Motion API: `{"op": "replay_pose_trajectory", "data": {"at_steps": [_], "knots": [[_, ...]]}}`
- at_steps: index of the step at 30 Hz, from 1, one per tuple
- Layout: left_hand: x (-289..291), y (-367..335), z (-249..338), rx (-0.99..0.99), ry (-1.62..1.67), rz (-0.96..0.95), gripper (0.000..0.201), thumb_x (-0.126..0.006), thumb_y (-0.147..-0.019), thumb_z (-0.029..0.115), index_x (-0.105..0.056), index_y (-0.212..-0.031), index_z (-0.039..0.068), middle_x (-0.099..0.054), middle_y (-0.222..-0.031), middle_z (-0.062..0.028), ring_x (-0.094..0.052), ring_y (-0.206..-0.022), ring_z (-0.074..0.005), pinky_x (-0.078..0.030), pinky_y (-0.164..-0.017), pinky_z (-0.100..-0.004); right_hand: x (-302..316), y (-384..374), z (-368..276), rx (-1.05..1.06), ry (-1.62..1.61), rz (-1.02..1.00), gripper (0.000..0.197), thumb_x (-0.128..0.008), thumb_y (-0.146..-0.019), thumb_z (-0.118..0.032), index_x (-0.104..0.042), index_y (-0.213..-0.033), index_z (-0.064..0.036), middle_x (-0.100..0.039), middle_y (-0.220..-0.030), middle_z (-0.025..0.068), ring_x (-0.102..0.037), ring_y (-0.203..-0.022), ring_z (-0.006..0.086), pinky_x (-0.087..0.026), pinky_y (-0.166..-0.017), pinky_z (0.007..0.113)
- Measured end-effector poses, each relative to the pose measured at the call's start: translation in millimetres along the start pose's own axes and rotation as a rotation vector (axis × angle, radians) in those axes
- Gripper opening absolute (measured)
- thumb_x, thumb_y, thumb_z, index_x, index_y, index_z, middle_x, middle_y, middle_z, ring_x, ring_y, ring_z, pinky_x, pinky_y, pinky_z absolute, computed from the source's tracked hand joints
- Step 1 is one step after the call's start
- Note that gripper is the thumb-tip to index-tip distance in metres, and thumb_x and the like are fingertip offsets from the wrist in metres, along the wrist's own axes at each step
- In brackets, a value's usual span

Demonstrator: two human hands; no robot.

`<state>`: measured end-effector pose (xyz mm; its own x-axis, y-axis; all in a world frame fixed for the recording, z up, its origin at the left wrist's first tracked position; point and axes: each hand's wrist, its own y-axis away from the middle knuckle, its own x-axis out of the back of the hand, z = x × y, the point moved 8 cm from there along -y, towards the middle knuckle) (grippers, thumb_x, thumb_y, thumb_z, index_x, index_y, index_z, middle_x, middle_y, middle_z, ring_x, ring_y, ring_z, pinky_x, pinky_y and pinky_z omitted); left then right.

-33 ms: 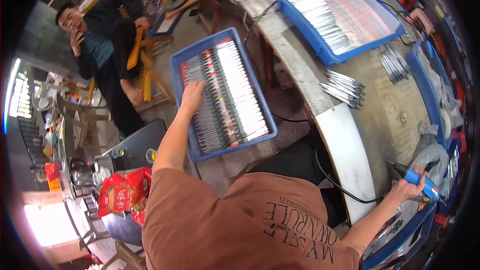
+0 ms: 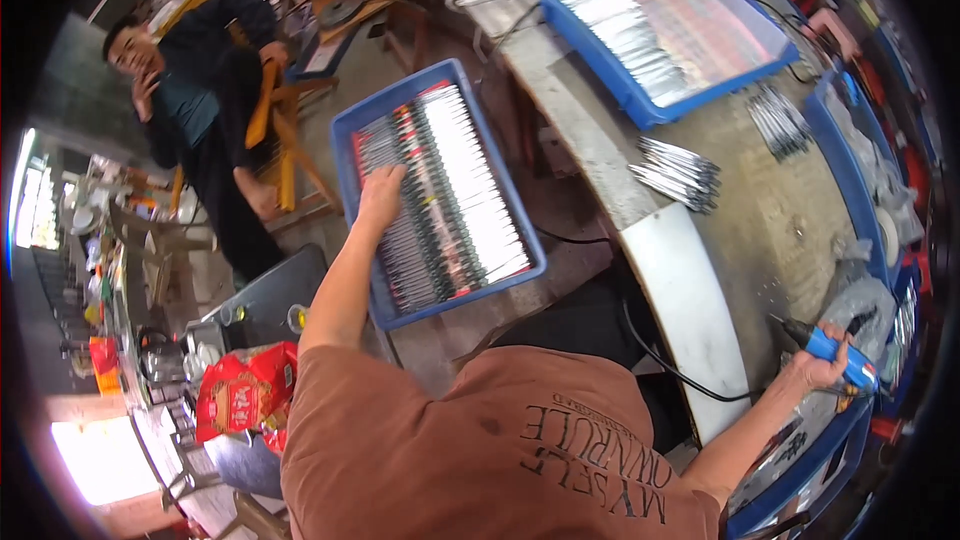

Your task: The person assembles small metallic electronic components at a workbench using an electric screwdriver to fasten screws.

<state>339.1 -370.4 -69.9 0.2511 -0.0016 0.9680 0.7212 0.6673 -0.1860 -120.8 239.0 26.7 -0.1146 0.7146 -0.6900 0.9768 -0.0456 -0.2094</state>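
Observation:
My left hand (image 2: 380,198) reaches into a blue tray (image 2: 536,258) and rests over its left side, fingers curled down and close together. What they hold, if anything, is hidden. Slim pen-like pieces (image 2: 425,250) lie in tight rows there, with silvery left ends, dark middles and bright white right ends. Over at the far right, my right hand (image 2: 822,362) is wrapped round a blue electric screwdriver (image 2: 848,368). Its black nose and thin bit point up and left, above the worktable.
Two bundles of silvery rods, one nearer (image 2: 678,175) and one farther (image 2: 778,122), lie on the worktable (image 2: 745,205). Behind them stands a blue bin (image 2: 640,105) of similar pieces. A white board (image 2: 690,300) lines the near edge. A seated person (image 2: 200,110) is at left.
The whole view has shifted slightly, so things sit a little further left. Both hands keep their places, the left in the tray and the right round the screwdriver.

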Motion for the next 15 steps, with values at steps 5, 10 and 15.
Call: {"op": "replay_pose_trajectory", "data": {"at_steps": [5,10,15], "knots": [[47,-12,119,-0.323,0.234,0.198,0.024,-0.05,-0.068,-0.004,-0.054,-0.091,0.001,-0.054,-0.088,-0.0146,-0.052,-0.082,-0.0309,-0.043,-0.072,-0.0378,-31,16,11,-0.051,-0.082,-0.047,0.025,-0.051,-0.071,-0.009,-0.04,-0.093,-0.0096,-0.044,-0.07,0.0047,-0.041,-0.064,0.0173,-0.036,-0.066,0.033],[96,-32,251,-0.636,0.542,0.236,0.021,-0.056,-0.068,-0.002,-0.054,-0.089,0.0,-0.054,-0.085,-0.0136,-0.053,-0.079,-0.029,-0.044,-0.07,-0.0346,-41,26,10,0.001,-0.045,0.065,0.025,-0.052,-0.07,-0.008,-0.043,-0.094,-0.0094,-0.048,-0.069,0.0056,-0.045,-0.061,0.0184,-0.038,-0.062,0.032],[87,-71,326,-0.768,0.551,0.26,0.019,-0.057,-0.068,0.0,-0.054,-0.087,0.001,-0.055,-0.084,-0.0117,-0.053,-0.076,-0.0269,-0.044,-0.067,-0.0337,-45,29,9,0.039,-0.023,0.099,0.026,-0.053,-0.069,-0.008,-0.043,-0.093,-0.0077,-0.048,-0.069,0.0063,-0.046,-0.06,0.0192,-0.039,-0.059,0.031]]}}
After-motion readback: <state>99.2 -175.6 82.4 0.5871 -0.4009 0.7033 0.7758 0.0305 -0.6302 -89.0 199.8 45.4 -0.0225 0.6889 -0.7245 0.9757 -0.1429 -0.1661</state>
